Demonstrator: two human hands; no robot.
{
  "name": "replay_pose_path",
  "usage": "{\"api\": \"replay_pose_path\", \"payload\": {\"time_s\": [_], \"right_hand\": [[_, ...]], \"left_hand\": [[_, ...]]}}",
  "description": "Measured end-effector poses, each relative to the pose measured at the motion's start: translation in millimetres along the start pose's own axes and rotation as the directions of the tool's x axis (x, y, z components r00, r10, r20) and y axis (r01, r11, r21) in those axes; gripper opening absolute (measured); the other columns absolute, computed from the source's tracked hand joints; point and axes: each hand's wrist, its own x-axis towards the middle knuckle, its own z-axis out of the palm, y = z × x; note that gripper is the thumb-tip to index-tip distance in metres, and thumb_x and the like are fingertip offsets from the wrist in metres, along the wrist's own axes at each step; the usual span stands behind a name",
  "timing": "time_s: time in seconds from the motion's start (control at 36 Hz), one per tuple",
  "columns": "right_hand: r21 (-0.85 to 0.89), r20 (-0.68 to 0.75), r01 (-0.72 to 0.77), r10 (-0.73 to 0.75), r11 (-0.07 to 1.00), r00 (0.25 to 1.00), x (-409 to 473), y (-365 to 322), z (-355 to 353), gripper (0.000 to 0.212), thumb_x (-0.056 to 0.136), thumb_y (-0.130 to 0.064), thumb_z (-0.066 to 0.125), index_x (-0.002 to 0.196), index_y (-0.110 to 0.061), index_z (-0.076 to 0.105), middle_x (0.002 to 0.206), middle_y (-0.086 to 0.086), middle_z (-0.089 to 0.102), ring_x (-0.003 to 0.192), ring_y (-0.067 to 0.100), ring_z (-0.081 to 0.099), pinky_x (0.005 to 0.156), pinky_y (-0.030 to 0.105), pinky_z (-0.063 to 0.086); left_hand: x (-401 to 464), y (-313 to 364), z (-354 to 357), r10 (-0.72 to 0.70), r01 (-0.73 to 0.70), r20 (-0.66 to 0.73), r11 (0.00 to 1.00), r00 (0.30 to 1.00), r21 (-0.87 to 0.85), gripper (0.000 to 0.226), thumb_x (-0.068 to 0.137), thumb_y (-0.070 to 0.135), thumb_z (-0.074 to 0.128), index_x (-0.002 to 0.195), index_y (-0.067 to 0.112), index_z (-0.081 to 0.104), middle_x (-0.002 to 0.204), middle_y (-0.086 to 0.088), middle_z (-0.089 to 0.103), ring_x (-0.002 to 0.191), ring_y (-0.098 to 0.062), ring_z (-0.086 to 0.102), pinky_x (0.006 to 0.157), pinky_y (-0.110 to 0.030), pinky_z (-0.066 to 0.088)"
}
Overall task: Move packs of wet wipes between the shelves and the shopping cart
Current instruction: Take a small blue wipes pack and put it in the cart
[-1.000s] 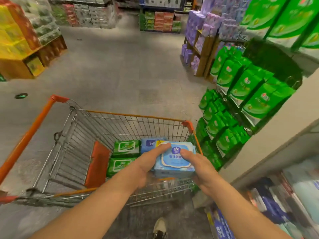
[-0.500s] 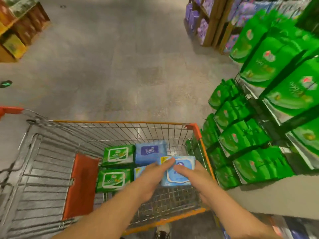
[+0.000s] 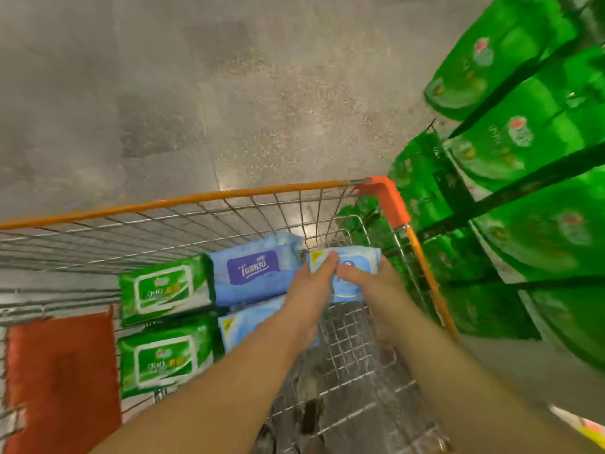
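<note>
One "Tempo" pack (image 3: 253, 271), carted.

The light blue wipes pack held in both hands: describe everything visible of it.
The light blue wipes pack is a soft plastic pouch with a white label panel, a dark blue round logo and a yellow corner patch. It lies roughly flat, low inside the shopping cart at its far right corner, beside the Tempo pack. The left hand and right hand grip it from either side, covering its near half.
</note>
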Motion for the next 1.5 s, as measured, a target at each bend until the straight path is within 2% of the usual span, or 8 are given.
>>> {"api": "replay_pose_path", "payload": {"time_s": [0.14, 0.36, 0.44, 0.61, 0.92, 1.06, 1.31, 1.5], "right_hand": [[0.007, -0.034, 0.015, -0.015, 1.000, 0.999, 27.0, 19.3, 9.8, 0.065, 0.059, -0.029, 0.091, 0.117, -0.017, 0.066, 0.104, 0.009, 0.077, 0.094, 0.028, 0.075, 0.087, 0.054, 0.060], [-0.012, -0.109, 0.093, -0.094, 0.996, 0.990, 67.0, 29.3, 23.1, 0.057, 0.068, -0.025, 0.090, 0.119, -0.016, 0.066, 0.101, 0.005, 0.076, 0.087, 0.014, 0.076, 0.073, 0.034, 0.063], [-0.015, -0.131, 0.124, -0.125, 0.992, 0.983, 80.9, 36.1, 28.5, 0.049, 0.080, -0.012, 0.084, 0.122, -0.018, 0.060, 0.097, -0.006, 0.070, 0.071, -0.009, 0.068, 0.064, 0.014, 0.055], [-0.234, -0.201, 0.160, -0.209, 0.959, 0.957, 88.9, 52.6, 39.2, 0.079, 0.074, -0.038, 0.088, 0.144, -0.023, 0.054, 0.137, 0.002, 0.062, 0.119, 0.015, 0.061, 0.106, 0.032, 0.047], [-0.352, -0.131, 0.105, -0.160, 0.930, 0.978, 76.0, 45.7, 30.2, 0.068, 0.086, -0.047, 0.059, 0.149, -0.025, 0.041, 0.138, 0.003, 0.059, 0.121, 0.021, 0.060, 0.103, 0.029, 0.048], [-0.449, -0.122, 0.115, -0.188, 0.886, 0.975, 47.8, 34.5, 15.8, 0.035, 0.087, -0.031, 0.066, 0.121, -0.026, 0.059, 0.095, -0.006, 0.072, 0.084, 0.015, 0.069, 0.076, 0.021, 0.054], [-0.781, 0.173, 0.261, -0.204, 0.567, 0.963, -40.6, -23.7, -15.8, 0.027, 0.092, -0.022, 0.058, 0.117, -0.014, 0.063, 0.113, 0.012, 0.069, 0.102, 0.032, 0.066, 0.072, 0.026, 0.040], [-0.857, 0.350, 0.432, -0.299, 0.280, 0.888, -116.0, -91.8, -26.0, 0.037, 0.088, -0.033, 0.054, 0.115, -0.008, 0.060, 0.116, 0.016, 0.065, 0.109, 0.034, 0.062, 0.082, 0.037, 0.048]], "left_hand": [[34.6, -12.1, 6.5, -0.079, 0.067, -0.071, 0.984, 0.994, -0.166, 0.011, 0.102, 0.028, 0.061, 0.093, 0.028, 0.055, 0.083, 0.002, 0.066, 0.045, 0.001, 0.065, 0.041, -0.016, 0.050], [67.9, -8.8, 17.5, -0.132, 0.031, -0.197, 0.893, 0.972, -0.448, 0.030, 0.087, 0.027, 0.063, 0.110, 0.009, 0.070, 0.090, -0.015, 0.077, 0.070, -0.026, 0.075, 0.062, -0.039, 0.063], [82.9, -13.8, 20.4, -0.086, -0.011, -0.337, 0.961, 0.937, -0.275, 0.049, 0.080, 0.038, 0.063, 0.122, 0.012, 0.064, 0.113, -0.015, 0.073, 0.095, -0.031, 0.072, 0.090, -0.048, 0.059], [104.7, -37.4, 17.8, 0.084, 0.025, -0.429, 0.970, 0.900, 0.243, 0.054, 0.108, 0.033, 0.041, 0.156, 0.011, 0.030, 0.159, -0.014, 0.040, 0.144, -0.029, 0.041, 0.113, -0.031, 0.033], [121.4, -49.7, 26.1, 0.077, 0.019, -0.488, 0.982, 0.869, 0.189, 0.094, 0.050, 0.056, 0.052, 0.133, 0.013, 0.057, 0.126, -0.010, 0.067, 0.115, -0.031, 0.066, 0.099, -0.048, 0.055], [48.0, -17.8, 35.4, 0.155, -0.040, -0.381, 0.955, 0.911, 0.294, 0.051, 0.082, 0.046, 0.049, 0.122, 0.016, 0.059, 0.119, -0.006, 0.068, 0.108, -0.027, 0.066, 0.101, -0.041, 0.052], [-77.1, 20.3, 13.0, 0.305, -0.090, -0.198, 0.722, 0.932, 0.686, 0.031, 0.098, 0.034, 0.055, 0.118, 0.011, 0.063, 0.117, -0.012, 0.066, 0.114, -0.032, 0.060, 0.081, -0.034, 0.039], [-174.8, 54.7, -21.4, 0.414, -0.115, -0.085, 0.434, 0.906, 0.894, 0.064, 0.094, 0.045, 0.061, 0.146, 0.011, 0.047, 0.147, -0.012, 0.050, 0.136, -0.029, 0.044, 0.109, -0.037, 0.035]]}}
